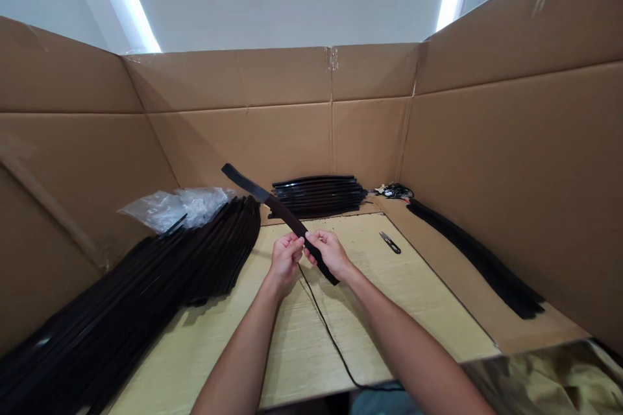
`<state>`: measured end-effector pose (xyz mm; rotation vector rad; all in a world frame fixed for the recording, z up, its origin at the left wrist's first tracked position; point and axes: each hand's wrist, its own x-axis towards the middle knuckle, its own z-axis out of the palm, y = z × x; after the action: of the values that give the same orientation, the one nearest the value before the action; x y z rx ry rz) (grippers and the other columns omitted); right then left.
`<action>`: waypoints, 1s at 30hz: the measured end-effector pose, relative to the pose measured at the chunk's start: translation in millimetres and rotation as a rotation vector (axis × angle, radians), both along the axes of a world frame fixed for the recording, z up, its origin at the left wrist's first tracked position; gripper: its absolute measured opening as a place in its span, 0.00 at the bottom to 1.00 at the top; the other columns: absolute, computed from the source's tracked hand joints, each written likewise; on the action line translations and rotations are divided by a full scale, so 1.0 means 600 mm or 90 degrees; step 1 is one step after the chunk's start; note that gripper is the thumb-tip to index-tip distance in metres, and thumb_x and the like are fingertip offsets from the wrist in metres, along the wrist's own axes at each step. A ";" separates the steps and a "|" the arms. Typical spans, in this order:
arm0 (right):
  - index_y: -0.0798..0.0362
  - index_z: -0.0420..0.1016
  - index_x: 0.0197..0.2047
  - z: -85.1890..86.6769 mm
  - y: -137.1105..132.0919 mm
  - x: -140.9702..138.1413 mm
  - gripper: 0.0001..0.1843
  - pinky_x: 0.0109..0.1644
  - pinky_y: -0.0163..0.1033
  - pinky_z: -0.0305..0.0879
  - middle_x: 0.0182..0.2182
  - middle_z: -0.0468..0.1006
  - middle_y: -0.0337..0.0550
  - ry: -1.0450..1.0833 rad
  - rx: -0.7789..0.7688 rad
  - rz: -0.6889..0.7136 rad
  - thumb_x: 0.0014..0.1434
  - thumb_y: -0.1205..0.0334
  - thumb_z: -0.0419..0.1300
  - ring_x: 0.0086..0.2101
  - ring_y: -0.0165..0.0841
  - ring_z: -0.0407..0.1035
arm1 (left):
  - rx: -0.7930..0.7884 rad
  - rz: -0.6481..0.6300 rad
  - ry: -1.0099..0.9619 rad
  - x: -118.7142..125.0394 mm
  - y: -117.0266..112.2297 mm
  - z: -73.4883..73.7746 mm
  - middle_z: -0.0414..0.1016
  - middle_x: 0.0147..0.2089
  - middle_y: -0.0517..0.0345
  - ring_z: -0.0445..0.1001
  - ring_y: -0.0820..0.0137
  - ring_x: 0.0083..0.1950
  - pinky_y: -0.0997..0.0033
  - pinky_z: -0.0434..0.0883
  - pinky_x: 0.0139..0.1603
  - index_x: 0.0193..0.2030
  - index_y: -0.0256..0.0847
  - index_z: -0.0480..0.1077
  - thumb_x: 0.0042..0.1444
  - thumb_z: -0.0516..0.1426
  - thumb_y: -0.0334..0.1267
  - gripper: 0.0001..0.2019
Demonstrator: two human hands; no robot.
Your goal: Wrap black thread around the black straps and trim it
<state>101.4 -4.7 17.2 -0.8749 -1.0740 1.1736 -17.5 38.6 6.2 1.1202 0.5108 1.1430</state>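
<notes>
Cardboard walls (pixel 243 84) stand around the back and both sides of a pale corrugated surface (pixel 399 301), under a bright ceiling light. Near the left edge, a crumpled clear plastic bag (pixel 178 209) lies against a big pile of long black strips (pixel 214 246), which runs off toward the near left corner. Left hand (pixel 285 259) is clenched on a flat black strip (pixel 282 211), pinching it between thumb and fingers. Strip sits mid-surface, held up off it on a diagonal, far end sticking out up and left past the hands, near end just past the right hand. Behind the hands, a stack of curved black strips (pixel 318 196) lies along the back edge. Thin black cord (pixel 321 331) trails from under the hands to the front edge. Right hand (pixel 329 253) grips the same strip just beside the left, both grips close together and firm. Further right: small black-handled snips (pixel 389 242) on the surface, tangled cables (pixel 395 191) in the back right corner, more black strips (pixel 477 259) along the right edge.
</notes>
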 end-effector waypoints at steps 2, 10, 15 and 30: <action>0.53 0.67 0.25 -0.001 0.001 0.001 0.25 0.20 0.32 0.58 0.18 0.74 0.37 0.009 0.007 0.015 0.46 0.38 0.65 0.16 0.26 0.64 | -0.002 -0.001 0.004 -0.002 0.002 -0.001 0.55 0.13 0.72 0.50 0.82 0.14 0.79 0.51 0.16 0.24 0.39 0.60 0.37 0.69 0.47 0.22; 0.55 0.74 0.32 -0.014 0.007 0.014 0.22 0.30 0.33 0.65 0.24 0.78 0.36 0.005 0.009 0.027 0.36 0.53 0.74 0.24 0.27 0.70 | -0.010 0.001 0.036 -0.013 0.015 -0.003 0.60 0.15 0.68 0.48 0.85 0.15 0.78 0.42 0.17 0.23 0.35 0.66 0.31 0.71 0.41 0.19; 0.57 0.78 0.34 -0.013 0.006 0.019 0.23 0.30 0.36 0.69 0.26 0.79 0.38 -0.022 -0.015 0.059 0.32 0.59 0.75 0.25 0.29 0.71 | -0.004 -0.020 0.061 -0.015 0.013 -0.004 0.60 0.15 0.69 0.48 0.84 0.16 0.76 0.42 0.18 0.26 0.32 0.73 0.32 0.70 0.37 0.15; 0.53 0.66 0.26 -0.001 -0.004 0.032 0.26 0.24 0.33 0.66 0.19 0.77 0.36 -0.083 -0.018 0.014 0.32 0.49 0.75 0.19 0.28 0.70 | 0.021 -0.032 0.064 -0.003 0.015 -0.023 0.72 0.21 0.56 0.61 0.77 0.20 0.75 0.52 0.22 0.29 0.31 0.76 0.39 0.69 0.40 0.14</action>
<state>120.8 -6.9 16.4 -0.9739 -1.1771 1.1652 -19.6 47.4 -7.6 1.2166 0.5396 1.0583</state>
